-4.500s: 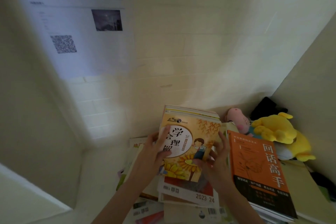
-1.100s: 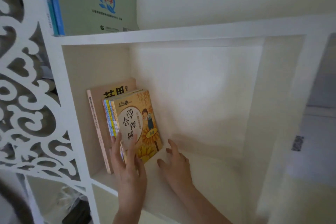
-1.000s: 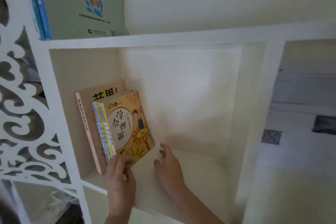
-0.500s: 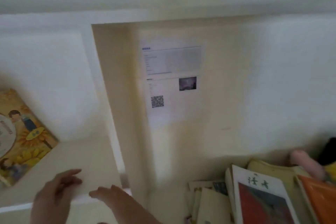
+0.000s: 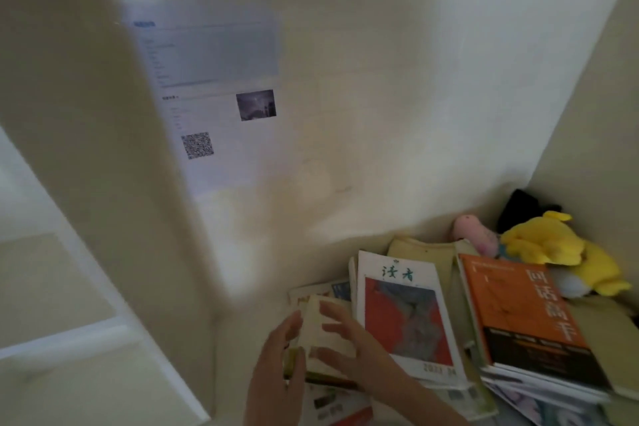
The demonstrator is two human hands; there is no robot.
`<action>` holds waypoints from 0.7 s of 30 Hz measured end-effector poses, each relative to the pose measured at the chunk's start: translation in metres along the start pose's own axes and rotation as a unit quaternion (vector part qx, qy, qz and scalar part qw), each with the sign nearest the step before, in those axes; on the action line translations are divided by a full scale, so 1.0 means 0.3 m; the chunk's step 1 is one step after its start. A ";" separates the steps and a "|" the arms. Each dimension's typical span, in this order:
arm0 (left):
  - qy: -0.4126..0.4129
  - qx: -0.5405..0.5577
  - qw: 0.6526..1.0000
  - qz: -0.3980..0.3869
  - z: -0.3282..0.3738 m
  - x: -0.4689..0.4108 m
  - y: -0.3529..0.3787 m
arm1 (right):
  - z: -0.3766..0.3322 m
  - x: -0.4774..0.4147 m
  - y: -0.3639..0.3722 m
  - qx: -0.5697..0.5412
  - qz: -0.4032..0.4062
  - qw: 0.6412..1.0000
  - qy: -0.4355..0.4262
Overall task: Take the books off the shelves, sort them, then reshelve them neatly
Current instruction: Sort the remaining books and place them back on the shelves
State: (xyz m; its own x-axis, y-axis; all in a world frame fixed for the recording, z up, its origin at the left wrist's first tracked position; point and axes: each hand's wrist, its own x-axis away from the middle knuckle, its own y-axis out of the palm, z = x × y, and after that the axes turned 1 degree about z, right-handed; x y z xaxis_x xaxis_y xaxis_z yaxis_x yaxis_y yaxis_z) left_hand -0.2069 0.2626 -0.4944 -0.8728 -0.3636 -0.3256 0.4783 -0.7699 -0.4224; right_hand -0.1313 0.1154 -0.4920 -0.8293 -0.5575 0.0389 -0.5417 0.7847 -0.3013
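Hands shifted right onto book pile (image 5: 404,318), left hand (image 5: 276,370) gripping pale book (image 5: 320,330), right hand (image 5: 352,353) spread flat atop.

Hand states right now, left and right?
Left hand: against left edge of pale book, grip unclear.
Right hand: open, fingers spread on its cover.
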 end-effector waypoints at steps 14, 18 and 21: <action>-0.159 -0.054 0.956 -0.240 -0.032 -0.109 0.473 | 0.443 0.078 -0.362 0.130 0.205 0.953 0.182; -0.181 -0.065 0.954 -0.229 -0.031 -0.109 0.522 | 0.473 0.091 -0.365 0.083 0.216 0.959 0.163; -0.199 -0.064 0.948 -0.242 -0.024 -0.096 0.541 | 0.487 0.093 -0.369 0.048 0.234 0.954 0.181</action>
State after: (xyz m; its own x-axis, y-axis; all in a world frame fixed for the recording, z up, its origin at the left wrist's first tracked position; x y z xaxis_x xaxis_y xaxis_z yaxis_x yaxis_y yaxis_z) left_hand -0.1032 0.1518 -0.5596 -0.9483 -0.1735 0.2658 -0.0009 -0.8361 -0.5486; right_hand -0.0744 -0.0265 -0.5969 -0.9797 -0.0084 0.2001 -0.0997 0.8869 -0.4510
